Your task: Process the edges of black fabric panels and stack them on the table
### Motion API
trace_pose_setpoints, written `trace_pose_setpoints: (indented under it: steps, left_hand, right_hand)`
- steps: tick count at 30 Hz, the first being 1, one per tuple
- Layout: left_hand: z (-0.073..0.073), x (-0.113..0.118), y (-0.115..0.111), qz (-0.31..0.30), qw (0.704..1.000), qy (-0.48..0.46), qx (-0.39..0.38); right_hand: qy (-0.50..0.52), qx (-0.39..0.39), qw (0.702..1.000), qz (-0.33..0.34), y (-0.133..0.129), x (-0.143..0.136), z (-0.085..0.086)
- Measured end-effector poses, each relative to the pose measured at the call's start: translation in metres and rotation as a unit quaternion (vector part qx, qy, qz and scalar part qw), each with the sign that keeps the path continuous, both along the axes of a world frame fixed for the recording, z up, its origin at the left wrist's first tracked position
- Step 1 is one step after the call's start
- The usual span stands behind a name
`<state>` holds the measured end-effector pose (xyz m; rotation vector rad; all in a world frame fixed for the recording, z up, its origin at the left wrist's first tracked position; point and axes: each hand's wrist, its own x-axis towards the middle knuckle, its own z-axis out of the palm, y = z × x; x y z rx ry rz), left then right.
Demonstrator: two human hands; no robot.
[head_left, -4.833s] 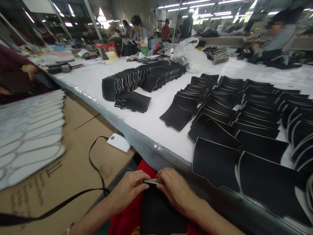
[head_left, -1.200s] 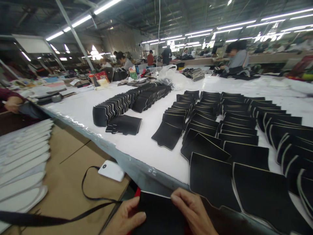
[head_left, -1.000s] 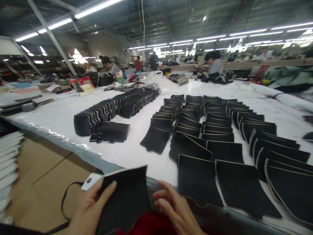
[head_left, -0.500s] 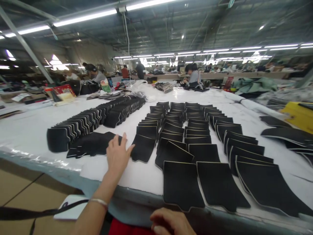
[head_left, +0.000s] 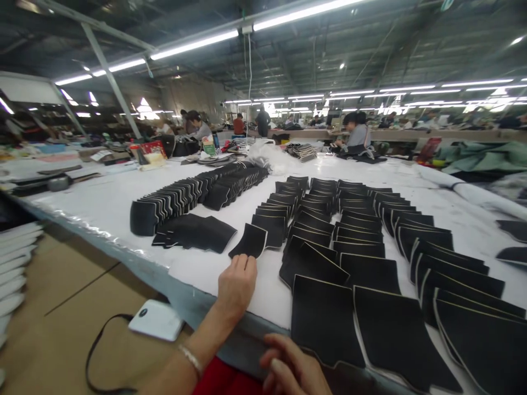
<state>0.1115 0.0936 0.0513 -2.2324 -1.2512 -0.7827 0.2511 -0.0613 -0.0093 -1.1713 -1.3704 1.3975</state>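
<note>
My left hand (head_left: 237, 285) is closed at the near edge of a black cut panel (head_left: 249, 240), its fingers curled over that edge. The panel is tilted and partly overlaps the front panel of the nearest row (head_left: 269, 229). Left of it, several flat black panels (head_left: 200, 231) lie overlapped in front of a long fanned row of black pieces (head_left: 144, 218). Close to my body, at the table's front edge, my right hand (head_left: 294, 365) holds nothing; its fingers are loosely bent and apart. Large black panels (head_left: 327, 321) with pale edges lie just beyond it.
More overlapping rows of black panels (head_left: 362, 236) run back across the white tabletop (head_left: 197, 269). A white phone-like device (head_left: 156, 320) with a black cord is below the table edge at left. Clear plastic (head_left: 263, 153) lies at the back, and co-workers (head_left: 357, 134) are farther off.
My left hand has gone from spread fingers above the table to closed on a black panel, which is now tilted up. The view has swung left. My right hand stays near the edge.
</note>
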Motion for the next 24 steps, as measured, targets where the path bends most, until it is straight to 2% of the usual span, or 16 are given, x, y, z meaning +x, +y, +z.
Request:
trace_pose_setpoints:
  steps: [3, 6, 9, 12, 13, 15, 17, 19, 20, 21, 23, 24]
  left_hand:
    - [0.0, -0.021, -0.036, -0.04, 0.996, -0.033, 0.074]
    - [-0.007, -0.035, -0.076, -0.133, 0.983, -0.053, 0.116]
    - [-0.016, -0.039, -0.106, -0.213, 0.966, -0.036, 0.142]
    - [-0.015, -0.041, -0.12, -0.267, 0.956, -0.038, 0.115]
    - [-0.011, -0.043, -0.123, -0.287, 0.952, -0.057, 0.088]
    - [0.001, -0.051, -0.126, -0.293, 0.949, -0.117, 0.021]
    - [0.014, -0.061, -0.127, -0.233, 0.952, -0.188, -0.059]
    - [0.022, -0.068, -0.124, -0.156, 0.94, -0.241, -0.186]
    - [0.023, -0.07, -0.121, -0.13, 0.918, -0.253, -0.278]
    - [0.022, -0.071, -0.117, -0.116, 0.88, -0.255, -0.383]
    - [0.017, -0.072, -0.111, -0.106, 0.77, -0.25, -0.577]
    - [0.014, -0.071, -0.109, -0.106, 0.714, -0.247, -0.646]
  right_hand:
    - [0.114, -0.032, 0.992, -0.053, 0.009, -0.014, 0.016]
    - [0.159, -0.047, 0.98, -0.11, 0.021, -0.025, 0.038]
    - [0.075, -0.051, 0.983, -0.158, 0.028, -0.031, 0.051]
    - [-0.02, -0.064, 0.977, -0.204, 0.024, -0.031, 0.05]
    - [-0.024, -0.057, 0.98, -0.19, 0.021, -0.03, 0.049]
    - [-0.004, -0.028, 0.994, -0.102, 0.014, -0.024, 0.048]
    - [0.038, -0.016, 0.999, 0.007, 0.007, -0.017, 0.05]
    - [0.078, -0.049, 0.993, 0.076, 0.002, -0.01, 0.051]
    - [0.09, -0.073, 0.988, 0.099, -0.001, -0.007, 0.051]
    - [0.095, -0.1, 0.983, 0.118, -0.004, -0.004, 0.049]
    - [0.094, -0.149, 0.973, 0.15, -0.008, 0.001, 0.043]
    - [0.097, -0.167, 0.968, 0.16, -0.011, 0.002, 0.039]
